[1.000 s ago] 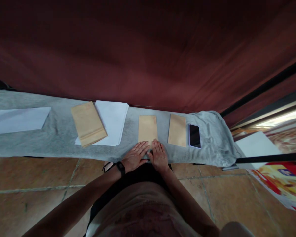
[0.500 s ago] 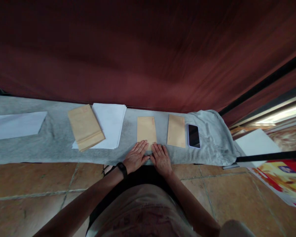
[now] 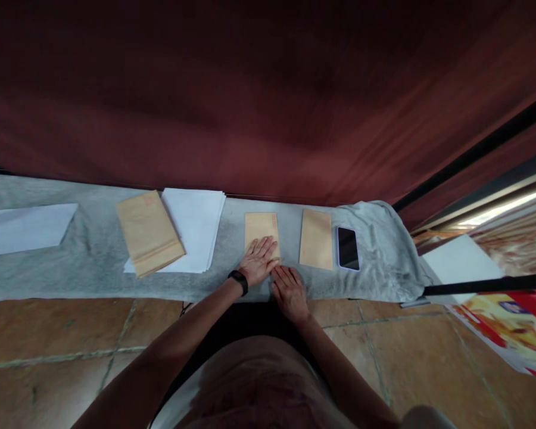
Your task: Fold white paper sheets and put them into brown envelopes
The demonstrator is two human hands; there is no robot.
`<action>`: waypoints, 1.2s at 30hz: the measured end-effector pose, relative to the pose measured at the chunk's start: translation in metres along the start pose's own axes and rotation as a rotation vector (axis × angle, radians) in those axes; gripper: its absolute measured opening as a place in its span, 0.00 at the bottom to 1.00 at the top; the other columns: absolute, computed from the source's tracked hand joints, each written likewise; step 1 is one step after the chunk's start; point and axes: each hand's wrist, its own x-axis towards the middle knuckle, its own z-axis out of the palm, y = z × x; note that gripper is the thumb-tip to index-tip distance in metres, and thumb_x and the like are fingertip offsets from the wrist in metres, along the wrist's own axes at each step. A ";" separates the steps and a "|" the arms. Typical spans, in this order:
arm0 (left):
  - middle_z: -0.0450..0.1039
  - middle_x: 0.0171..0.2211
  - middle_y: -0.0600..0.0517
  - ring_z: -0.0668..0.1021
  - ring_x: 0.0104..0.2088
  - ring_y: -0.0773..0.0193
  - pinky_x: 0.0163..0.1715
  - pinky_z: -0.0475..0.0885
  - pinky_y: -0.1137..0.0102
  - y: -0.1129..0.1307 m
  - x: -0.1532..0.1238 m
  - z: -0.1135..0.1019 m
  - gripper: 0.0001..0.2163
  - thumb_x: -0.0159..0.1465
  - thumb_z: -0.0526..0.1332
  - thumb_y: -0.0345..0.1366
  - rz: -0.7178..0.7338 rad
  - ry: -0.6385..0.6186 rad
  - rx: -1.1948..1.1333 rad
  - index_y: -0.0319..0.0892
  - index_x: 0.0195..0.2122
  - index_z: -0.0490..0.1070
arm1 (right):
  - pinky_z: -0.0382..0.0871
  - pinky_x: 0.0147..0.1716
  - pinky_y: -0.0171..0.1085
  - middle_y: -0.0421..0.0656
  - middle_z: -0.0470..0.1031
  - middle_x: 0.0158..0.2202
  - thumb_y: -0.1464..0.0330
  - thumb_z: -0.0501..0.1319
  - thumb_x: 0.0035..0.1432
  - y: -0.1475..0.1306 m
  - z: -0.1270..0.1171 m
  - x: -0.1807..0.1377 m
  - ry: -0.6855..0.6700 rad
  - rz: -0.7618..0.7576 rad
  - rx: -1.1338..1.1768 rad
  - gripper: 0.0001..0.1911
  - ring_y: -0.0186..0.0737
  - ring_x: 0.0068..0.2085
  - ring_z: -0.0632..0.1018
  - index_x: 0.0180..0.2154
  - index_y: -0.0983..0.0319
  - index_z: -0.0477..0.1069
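Observation:
A brown envelope (image 3: pixel 261 226) lies on the grey cloth (image 3: pixel 93 262) straight ahead of me. My left hand (image 3: pixel 259 261), a black band on its wrist, rests flat and open on the near half of that envelope. My right hand (image 3: pixel 289 289) lies flat beside it with fingers stretched out, fingertips at the envelope's near right corner. A second brown envelope (image 3: pixel 316 239) lies just to the right, untouched.
A dark phone (image 3: pixel 348 248) lies right of the second envelope. A stack of brown envelopes (image 3: pixel 148 232) sits on white sheets (image 3: pixel 196 223) to the left, more white paper (image 3: pixel 22 229) far left. A dark red curtain hangs behind. Tiled floor below; a white board (image 3: pixel 460 262) and poster at right.
My left hand has slid forward onto the envelope from its near edge. My right hand has drawn back slightly toward me. The view shifted a little.

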 end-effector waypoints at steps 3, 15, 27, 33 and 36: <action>0.53 0.72 0.42 0.56 0.72 0.54 0.71 0.45 0.53 0.001 -0.008 0.002 0.26 0.74 0.48 0.44 0.004 0.016 0.005 0.40 0.70 0.57 | 0.57 0.67 0.49 0.46 0.72 0.63 0.72 0.52 0.70 0.000 0.001 0.002 0.034 0.052 0.039 0.24 0.45 0.64 0.70 0.64 0.59 0.66; 0.53 0.73 0.50 0.55 0.72 0.55 0.71 0.44 0.52 0.007 -0.058 -0.013 0.24 0.73 0.52 0.42 0.120 -0.041 -0.012 0.51 0.70 0.58 | 0.65 0.55 0.49 0.54 0.72 0.58 0.71 0.54 0.65 -0.006 0.001 0.025 0.114 0.351 0.049 0.22 0.51 0.56 0.72 0.58 0.63 0.71; 0.63 0.68 0.46 0.63 0.69 0.61 0.71 0.51 0.58 0.003 -0.055 -0.003 0.21 0.73 0.50 0.37 0.035 0.019 -0.067 0.41 0.66 0.63 | 0.70 0.50 0.45 0.51 0.76 0.43 0.70 0.54 0.62 -0.001 0.002 0.042 0.125 0.491 0.238 0.17 0.47 0.44 0.75 0.49 0.63 0.75; 0.66 0.65 0.39 0.66 0.67 0.55 0.70 0.56 0.56 0.008 -0.053 -0.004 0.23 0.68 0.52 0.26 0.078 -0.015 0.018 0.36 0.64 0.65 | 0.70 0.47 0.42 0.45 0.76 0.36 0.69 0.57 0.57 0.002 0.001 0.050 0.154 0.621 0.450 0.12 0.44 0.38 0.76 0.40 0.59 0.77; 0.67 0.64 0.36 0.67 0.67 0.52 0.68 0.59 0.55 0.012 -0.052 -0.004 0.25 0.65 0.52 0.22 0.089 -0.022 0.037 0.35 0.64 0.66 | 0.70 0.46 0.41 0.43 0.77 0.35 0.68 0.58 0.55 0.006 0.000 0.054 0.187 0.684 0.607 0.10 0.42 0.37 0.76 0.36 0.57 0.77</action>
